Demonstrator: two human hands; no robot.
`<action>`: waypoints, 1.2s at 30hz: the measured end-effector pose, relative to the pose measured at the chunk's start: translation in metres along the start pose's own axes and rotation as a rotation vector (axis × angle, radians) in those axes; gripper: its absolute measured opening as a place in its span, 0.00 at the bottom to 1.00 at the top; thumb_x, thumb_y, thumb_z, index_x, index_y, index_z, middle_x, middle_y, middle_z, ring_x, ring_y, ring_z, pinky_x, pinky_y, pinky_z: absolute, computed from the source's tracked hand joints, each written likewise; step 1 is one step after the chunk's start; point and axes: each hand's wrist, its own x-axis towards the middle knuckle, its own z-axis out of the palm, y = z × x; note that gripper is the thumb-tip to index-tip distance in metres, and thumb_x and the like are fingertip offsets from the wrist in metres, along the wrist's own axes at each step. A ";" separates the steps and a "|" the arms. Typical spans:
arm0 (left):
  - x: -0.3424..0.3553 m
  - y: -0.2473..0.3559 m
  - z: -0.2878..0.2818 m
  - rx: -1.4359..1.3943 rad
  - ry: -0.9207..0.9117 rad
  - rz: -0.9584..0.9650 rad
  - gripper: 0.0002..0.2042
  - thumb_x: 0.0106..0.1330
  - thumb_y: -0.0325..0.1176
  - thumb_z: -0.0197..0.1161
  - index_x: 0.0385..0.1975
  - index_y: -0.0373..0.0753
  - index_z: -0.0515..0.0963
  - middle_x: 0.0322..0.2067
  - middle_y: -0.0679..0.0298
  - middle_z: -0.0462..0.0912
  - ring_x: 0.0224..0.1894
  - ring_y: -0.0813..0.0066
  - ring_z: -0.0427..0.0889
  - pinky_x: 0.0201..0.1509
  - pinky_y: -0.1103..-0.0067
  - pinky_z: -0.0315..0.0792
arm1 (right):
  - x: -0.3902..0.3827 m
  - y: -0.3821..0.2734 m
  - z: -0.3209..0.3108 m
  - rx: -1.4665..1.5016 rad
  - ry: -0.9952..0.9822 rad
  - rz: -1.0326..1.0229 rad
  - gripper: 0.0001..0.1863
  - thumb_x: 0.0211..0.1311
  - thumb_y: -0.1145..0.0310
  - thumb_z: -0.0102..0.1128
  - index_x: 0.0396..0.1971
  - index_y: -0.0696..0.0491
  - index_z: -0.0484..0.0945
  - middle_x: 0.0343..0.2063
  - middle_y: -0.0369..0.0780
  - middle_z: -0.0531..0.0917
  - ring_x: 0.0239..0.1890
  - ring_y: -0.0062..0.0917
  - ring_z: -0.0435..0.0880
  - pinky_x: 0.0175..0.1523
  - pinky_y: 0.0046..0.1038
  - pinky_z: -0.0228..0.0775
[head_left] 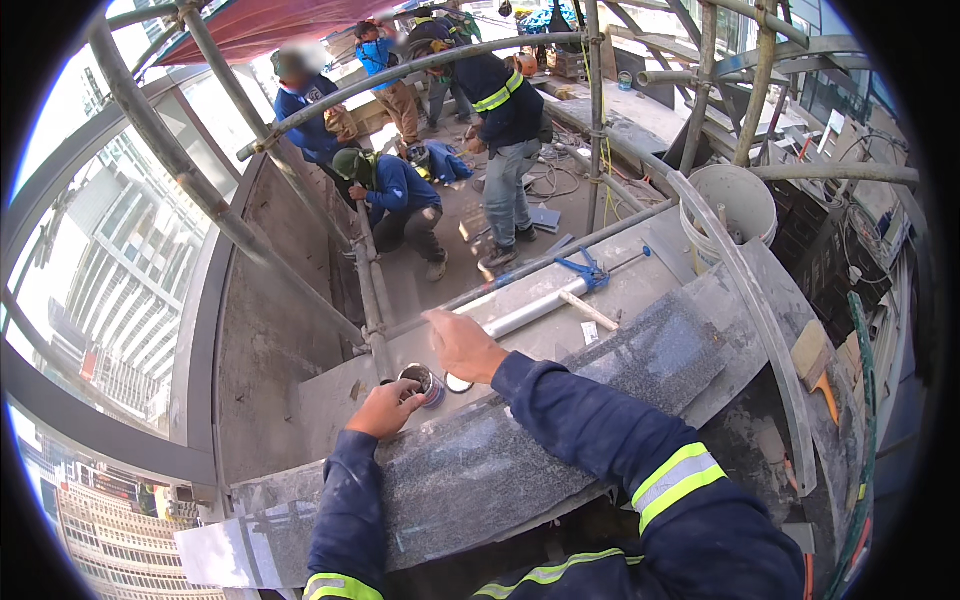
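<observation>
While the person leans over the grey stone slab, both hands meet at a small round tin. The tin stands open on the ledge, just past the far edge of the slab, between the two hands. The left hand is nearer: its grip is curled around the near side of the tin and holds it. The right hand rests just beside the tin on its right, fingers bent; whether it clasps anything I cannot tell. A small round lid lies right by the tin, under that hand. The slab's long side runs from low left to high right. Behind the hands a long silver tube lies the same way. A white bucket stands far right. A little white label sits on the slab.
</observation>
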 end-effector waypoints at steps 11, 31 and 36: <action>0.002 0.000 0.004 -0.005 0.012 0.061 0.19 0.69 0.44 0.60 0.50 0.35 0.80 0.39 0.48 0.86 0.43 0.51 0.84 0.48 0.65 0.74 | -0.007 -0.002 -0.004 -0.017 -0.179 0.138 0.32 0.60 0.59 0.64 0.58 0.66 0.69 0.51 0.54 0.72 0.53 0.49 0.77 0.58 0.40 0.70; 0.004 0.009 -0.002 0.026 -0.054 -0.016 0.18 0.68 0.43 0.61 0.51 0.40 0.81 0.42 0.48 0.85 0.45 0.51 0.84 0.51 0.64 0.74 | -0.008 0.011 0.000 -0.128 -0.156 0.035 0.29 0.59 0.62 0.63 0.56 0.64 0.72 0.49 0.53 0.73 0.52 0.49 0.77 0.58 0.40 0.70; -0.001 0.010 -0.006 0.069 -0.033 0.017 0.17 0.68 0.42 0.60 0.51 0.41 0.81 0.43 0.50 0.85 0.46 0.50 0.83 0.52 0.64 0.73 | -0.007 -0.004 -0.004 -0.104 -0.196 0.086 0.29 0.58 0.62 0.60 0.56 0.64 0.72 0.48 0.53 0.73 0.54 0.47 0.75 0.60 0.38 0.68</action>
